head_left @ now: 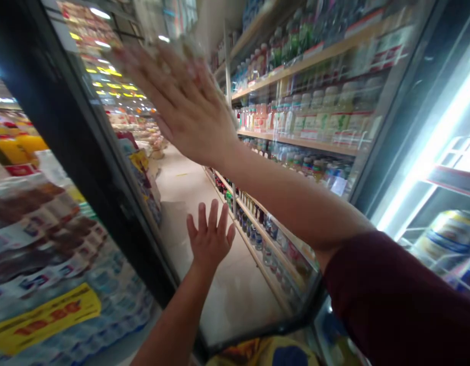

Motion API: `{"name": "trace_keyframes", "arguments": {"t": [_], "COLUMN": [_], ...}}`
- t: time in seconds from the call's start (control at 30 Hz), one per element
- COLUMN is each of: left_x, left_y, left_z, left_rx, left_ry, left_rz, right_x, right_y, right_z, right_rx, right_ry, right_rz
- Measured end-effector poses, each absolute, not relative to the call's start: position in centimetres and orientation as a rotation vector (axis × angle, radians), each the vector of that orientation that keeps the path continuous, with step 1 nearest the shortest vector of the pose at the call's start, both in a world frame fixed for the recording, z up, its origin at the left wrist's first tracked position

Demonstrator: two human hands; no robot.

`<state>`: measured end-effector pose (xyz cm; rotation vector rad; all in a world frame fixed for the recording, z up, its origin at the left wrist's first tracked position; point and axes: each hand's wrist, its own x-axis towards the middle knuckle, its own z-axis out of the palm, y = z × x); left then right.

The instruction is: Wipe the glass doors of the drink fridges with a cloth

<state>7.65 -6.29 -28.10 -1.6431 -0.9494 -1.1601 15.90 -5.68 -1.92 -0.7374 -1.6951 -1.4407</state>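
A glass door [235, 305] with a black frame fills the middle of the view. My left hand [210, 236] lies flat against the glass, low down, fingers spread and holding nothing. Higher up, my right hand [197, 112] reaches across from the right, its palm toward the glass and its fingers long and blurred. Under it and past its fingertips shows a pale, smeared cloth [226, 96], mostly hidden by the hand. A dark maroon sleeve covers my right upper arm.
Lit cooler racks with cans [448, 231] stand at the right. Through the glass, shelves of bottles [326, 109] line an aisle floor [179, 178]. Stacked packs of bottles [120, 300] with a yellow price sign [48, 317] stand left. Yellow and blue fabric [273, 353] shows at the bottom.
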Motion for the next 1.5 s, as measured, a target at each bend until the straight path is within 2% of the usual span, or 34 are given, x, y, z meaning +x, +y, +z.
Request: {"name": "trace_keyframes", "arguments": {"t": [0.13,0.37,0.5,0.67,0.77,1.0,1.17,1.33,1.5], "left_x": [7.2,6.7,7.3,9.7,10.8,11.2,11.4,11.2,11.0], "left_y": [-5.6,-5.9,-6.6,-6.1,-5.9,-7.0,-7.6,-7.5,-6.4], "left_z": [-28.3,-27.4,-22.0,-13.3,-11.1,-11.6,-11.4,-11.4,-11.4], "left_rx": [-1.675,-1.680,-1.630,-1.674,-1.827,-1.899,-1.875,-1.889,-1.905], "left_ry": [-0.952,-0.946,-0.963,-0.987,-0.999,-1.000,-1.037,-1.035,-1.021], "left_rz": [-1.191,-1.229,-1.285,-1.370,-1.441,-1.502,-1.467,-1.444,-1.443], "right_x": [17.9,30.2,34.1,33.4,33.5,37.3,32.6,27.5,32.2], "right_y": [-6.0,-6.1,-5.3,-5.7,-6.6,-7.2,-6.4,-6.8,-6.7], "right_z": [-2.2,-2.2,-3.3,-4.1,-4.6,-5.0,-6.1,-9.6,-10.9], "right_rx": [-0.665,-1.094,-1.176,-1.236,-1.296,-1.230,-1.290,-1.135,-1.083], "right_ry": [-1.826,-1.540,-1.331,-1.317,-1.383,-1.428,-1.230,-1.603,-1.644], "right_rz": [-1.462,-1.152,-1.096,-1.000,-0.969,-1.092,-0.997,-1.170,-1.207]}}
